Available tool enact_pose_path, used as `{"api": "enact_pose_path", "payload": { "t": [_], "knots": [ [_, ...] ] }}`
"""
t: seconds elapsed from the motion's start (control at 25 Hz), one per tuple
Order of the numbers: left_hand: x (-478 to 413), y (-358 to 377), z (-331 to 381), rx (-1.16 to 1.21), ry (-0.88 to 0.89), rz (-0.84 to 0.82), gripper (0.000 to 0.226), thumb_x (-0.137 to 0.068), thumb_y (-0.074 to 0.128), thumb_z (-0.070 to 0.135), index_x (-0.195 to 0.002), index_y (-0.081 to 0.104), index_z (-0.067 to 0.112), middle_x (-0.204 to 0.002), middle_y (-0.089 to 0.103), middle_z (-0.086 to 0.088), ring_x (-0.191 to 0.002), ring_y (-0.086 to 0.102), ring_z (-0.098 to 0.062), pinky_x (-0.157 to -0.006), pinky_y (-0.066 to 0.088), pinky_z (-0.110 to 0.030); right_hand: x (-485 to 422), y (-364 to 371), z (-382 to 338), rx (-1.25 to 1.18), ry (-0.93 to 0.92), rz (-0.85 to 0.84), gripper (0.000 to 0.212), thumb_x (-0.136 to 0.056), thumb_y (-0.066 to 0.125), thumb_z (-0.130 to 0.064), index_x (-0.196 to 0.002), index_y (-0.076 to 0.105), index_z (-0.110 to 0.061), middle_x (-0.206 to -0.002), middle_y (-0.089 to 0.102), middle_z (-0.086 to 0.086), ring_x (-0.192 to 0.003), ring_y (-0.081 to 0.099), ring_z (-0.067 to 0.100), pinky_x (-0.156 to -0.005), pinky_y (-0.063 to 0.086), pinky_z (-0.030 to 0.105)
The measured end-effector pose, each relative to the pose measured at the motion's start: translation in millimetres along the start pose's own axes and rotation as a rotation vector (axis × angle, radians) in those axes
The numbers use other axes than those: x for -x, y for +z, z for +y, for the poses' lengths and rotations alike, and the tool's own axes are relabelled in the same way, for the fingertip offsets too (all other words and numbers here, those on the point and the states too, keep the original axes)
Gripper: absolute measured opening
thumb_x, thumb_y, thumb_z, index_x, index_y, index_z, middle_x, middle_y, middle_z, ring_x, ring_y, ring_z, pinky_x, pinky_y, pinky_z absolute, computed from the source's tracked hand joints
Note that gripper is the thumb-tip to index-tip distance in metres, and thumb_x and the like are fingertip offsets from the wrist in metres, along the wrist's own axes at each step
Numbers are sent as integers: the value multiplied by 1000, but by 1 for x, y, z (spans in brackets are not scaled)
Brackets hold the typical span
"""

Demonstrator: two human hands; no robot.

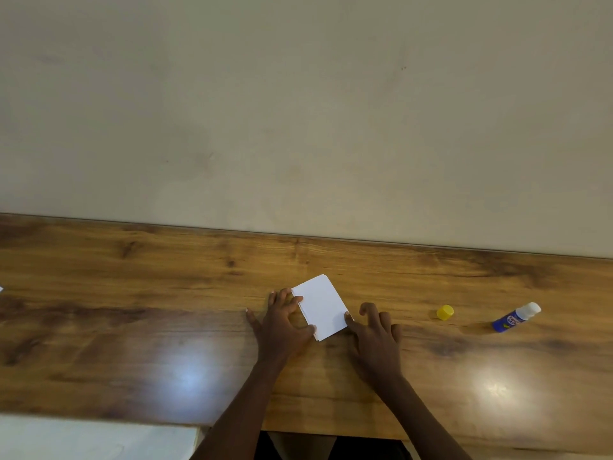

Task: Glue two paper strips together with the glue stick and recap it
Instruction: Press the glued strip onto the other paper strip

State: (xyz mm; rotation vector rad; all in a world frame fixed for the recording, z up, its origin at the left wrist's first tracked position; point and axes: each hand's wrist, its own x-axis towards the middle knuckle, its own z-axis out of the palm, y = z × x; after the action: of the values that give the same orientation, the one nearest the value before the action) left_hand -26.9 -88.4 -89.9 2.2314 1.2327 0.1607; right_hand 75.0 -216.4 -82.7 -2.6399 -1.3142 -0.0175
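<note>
We see the left hand [285, 323], fingers spread, touching the left edge of the paper strips [321, 307]. The right hand [374, 336] presses one finger on their right corner; the uncapped glue stick [515, 318] lies further right

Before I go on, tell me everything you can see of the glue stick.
The glue stick lies on its side on the wooden table, far right, white tip pointing away and rightward. Its body looks like blue plastic with a printed label too small to read. It is uncapped: the yellow cap sits apart to its left. Only the table touches it.
</note>
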Motion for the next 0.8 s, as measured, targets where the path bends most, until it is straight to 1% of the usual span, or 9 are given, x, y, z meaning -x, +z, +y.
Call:
{"api": "enact_pose_path", "payload": {
  "t": [0.12, 0.2, 0.28, 0.4, 0.48, 0.6, 0.68, 0.8],
  "knots": [
    [1, -1, 0, -5, -6, -2, 62, -75, 65, 44, -131, 41, 30, -152, 22, 8, -143, 6, -14, -110, -10, -58, 7, 5, -11, -12, -86, 14, 32, -66, 46, -40, -89, 65, -32, -106, 43, -3, -89, 41, 16, -58, 51, 30],
    [1, -1, 0, 10, -6, -1, 62, -74, 65, 44, -130, 42, 30, -152, 23, 8, -143, 6, -14, -110, -10, -58, 13, 12, -21, 13, -167, 12, 38, -65, 38, -43, -93, 64, -36, -108, 41, -5, -89, 38, 15, -60, 51, 27],
    [1, -1, 0, 20, -8, -2, 63, -74, 66, 44, -131, 42, 30, -152, 23, 8, -143, 6, -14, -109, -11, -58, 17, 13, -29, -3, -202, -6, 41, -63, 37, -43, -95, 63, -36, -107, 40, -5, -88, 38, 15, -59, 51, 25],
    [1, -1, 0, 12, -11, -6, 63, -74, 65, 45, -131, 41, 31, -152, 23, 8, -143, 7, -14, -110, -11, -57, 15, 10, -30, -14, -206, -2, 40, -63, 37, -43, -93, 63, -36, -105, 41, -6, -88, 38, 15, -58, 50, 25],
    [1, 1, 0, 32, -20, 12, 60, -74, 66, 42, -129, 44, 31, -151, 25, 9, -143, 8, -14, -110, -12, -57, 14, 9, -28, 1, -201, -1, 39, -64, 37, -43, -93, 63, -36, -104, 46, -7, -87, 39, 14, -58, 50, 25],
    [-1, 4, 2, 135, -60, 81, 42, -79, 63, 28, -120, 55, 28, -147, 34, 8, -142, 14, -14, -110, -12, -57, 15, 6, -28, -2, -201, -36, 40, -65, 37, -44, -94, 64, -34, -96, 63, -10, -87, 39, 15, -59, 51, 26],
    [-4, 5, 5, 181, -103, 138, 31, -82, 60, 23, -113, 60, 24, -143, 41, 6, -139, 22, -15, -112, -8, -59, 17, 7, -27, -4, -209, -51, 40, -67, 37, -45, -95, 63, -34, -93, 66, -12, -87, 39, 13, -61, 52, 26],
    [-7, 6, 11, 173, -151, 178, 31, -84, 58, 21, -116, 58, 21, -141, 44, 1, -136, 29, -18, -112, -6, -59, 17, 6, -28, -66, -174, -98, 37, -68, 38, -45, -91, 65, -35, -89, 66, -16, -87, 44, 9, -63, 49, 23]
  ]
}}
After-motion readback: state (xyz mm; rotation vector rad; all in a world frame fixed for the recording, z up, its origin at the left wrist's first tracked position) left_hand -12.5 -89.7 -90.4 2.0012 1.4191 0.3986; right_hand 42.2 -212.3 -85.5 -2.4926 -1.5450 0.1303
